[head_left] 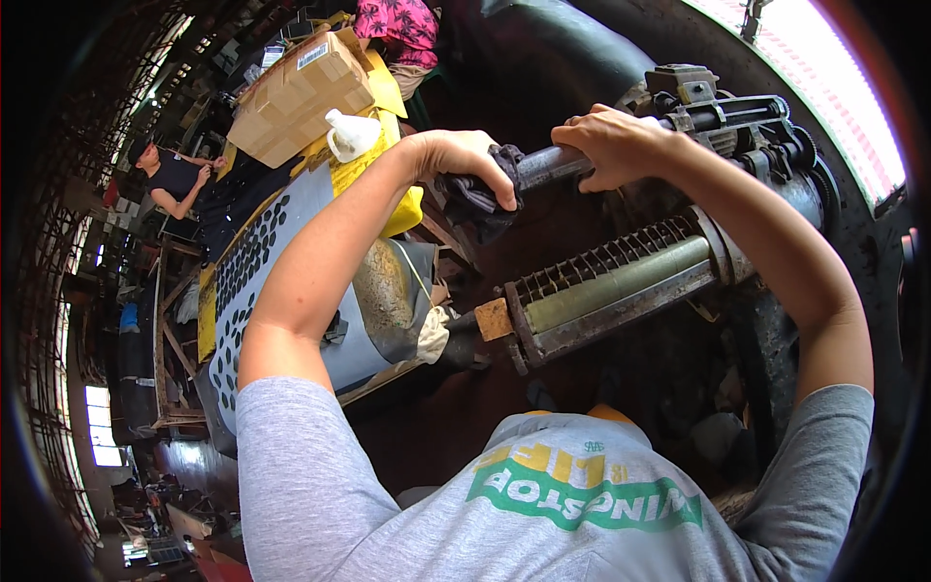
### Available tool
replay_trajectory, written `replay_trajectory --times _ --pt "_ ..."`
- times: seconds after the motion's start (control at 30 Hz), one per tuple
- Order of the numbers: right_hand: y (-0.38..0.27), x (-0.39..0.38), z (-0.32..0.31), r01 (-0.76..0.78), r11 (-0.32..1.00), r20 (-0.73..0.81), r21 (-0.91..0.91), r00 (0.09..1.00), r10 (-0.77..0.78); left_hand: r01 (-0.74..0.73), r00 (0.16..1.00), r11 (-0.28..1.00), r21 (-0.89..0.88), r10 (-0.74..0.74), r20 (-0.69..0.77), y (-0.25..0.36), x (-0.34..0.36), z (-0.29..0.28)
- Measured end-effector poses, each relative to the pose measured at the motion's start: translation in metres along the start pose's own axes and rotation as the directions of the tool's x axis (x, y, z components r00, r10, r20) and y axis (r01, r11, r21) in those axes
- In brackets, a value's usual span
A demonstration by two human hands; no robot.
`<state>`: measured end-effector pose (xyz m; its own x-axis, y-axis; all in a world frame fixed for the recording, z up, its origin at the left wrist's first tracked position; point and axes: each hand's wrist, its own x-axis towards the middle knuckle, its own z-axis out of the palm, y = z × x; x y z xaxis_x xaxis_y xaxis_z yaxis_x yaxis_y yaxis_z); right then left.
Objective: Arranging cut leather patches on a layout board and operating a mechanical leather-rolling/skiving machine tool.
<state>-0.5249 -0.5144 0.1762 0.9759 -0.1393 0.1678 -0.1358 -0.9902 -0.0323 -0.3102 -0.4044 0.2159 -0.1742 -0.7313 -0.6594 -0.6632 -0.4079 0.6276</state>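
Note:
A grey metal rod [543, 167] runs from the machine [718, 121] at the upper right toward the left. At its left end is a bunched dark cloth [482, 209]. My left hand [464, 160] is closed over this cloth, its thumb pressed along the side. Farther right, my right hand [613, 145] curls over the rod, with the thumb on the near side. Below both hands lies a metal cylinder [621, 289] in a frame, with a coil spring [606, 254] along its far side. A rusty square block [494, 319] sits at the frame's left end.
To the left stands a table with a grey sheet [291, 291] bearing rows of dark oval pieces. On it are a white bottle [352, 134] and a taped cardboard box [305, 97]. Another person [175, 175] is beyond the table. Gears [815, 160] show at the right.

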Motion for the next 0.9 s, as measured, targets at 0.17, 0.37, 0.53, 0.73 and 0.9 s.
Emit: replay_trajectory --times 0.17,0.37,0.53,0.73,0.9 --pt "0.016 0.024 -0.018 -0.129 0.971 0.439 0.202 0.898 0.028 -0.023 0.995 0.995 0.099 0.032 -0.090 0.006 -0.007 0.006" --pt "0.005 0.007 -0.001 -0.103 0.981 0.215 0.167 0.974 0.065 -0.027 0.996 0.995 0.098 0.036 -0.083 0.001 -0.003 0.006" --pt "-0.008 -0.007 0.017 -0.127 0.992 -0.135 -0.017 0.983 0.124 -0.025 1.000 0.999 0.034 0.026 -0.015 -0.001 -0.002 0.001" --pt "-0.001 -0.007 0.022 -0.089 0.985 -0.290 -0.147 0.956 0.043 0.008 0.999 0.999 -0.045 -0.006 0.053 -0.002 -0.001 -0.002" --pt "0.010 0.016 -0.006 0.002 0.990 0.242 0.141 0.970 -0.036 0.039 0.999 0.999 0.007 -0.039 0.000 0.001 -0.003 -0.001"
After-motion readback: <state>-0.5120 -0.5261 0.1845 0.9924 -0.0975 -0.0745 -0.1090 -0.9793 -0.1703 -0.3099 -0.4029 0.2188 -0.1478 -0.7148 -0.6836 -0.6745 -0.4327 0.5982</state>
